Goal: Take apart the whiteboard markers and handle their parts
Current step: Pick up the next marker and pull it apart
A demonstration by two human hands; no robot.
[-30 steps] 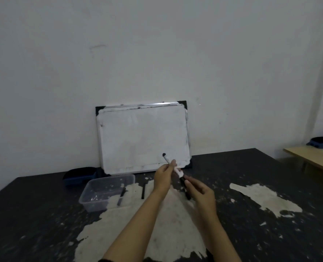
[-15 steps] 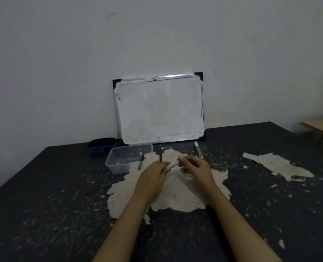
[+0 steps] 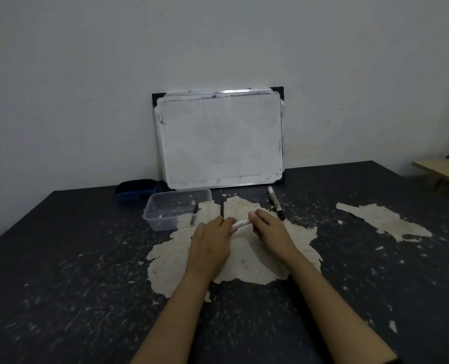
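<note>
Both hands hold one white marker barrel (image 3: 240,223) low over the pale worn patch of the table. My left hand (image 3: 210,235) grips its left end and my right hand (image 3: 269,230) grips its right end, fingers closed around it. Only the short middle stretch of the barrel shows between the fingers. A second marker (image 3: 275,202) with a white body and dark ends lies on the table to the right, past my right hand. Two thin dark marker parts (image 3: 221,208) (image 3: 194,213) lie just beyond my left hand, next to the tub.
A clear plastic tub (image 3: 176,209) stands at the left of the worn patch. Behind it sits a dark blue eraser (image 3: 136,189). A small whiteboard (image 3: 222,137) leans on the wall. The table (image 3: 60,271) is black and scuffed. A wooden bench (image 3: 444,170) shows at far right.
My hands came down from in front of the whiteboard to just over the table. The capped marker that my right hand held earlier now lies on the table at right. Both hands now grip the white barrel.
</note>
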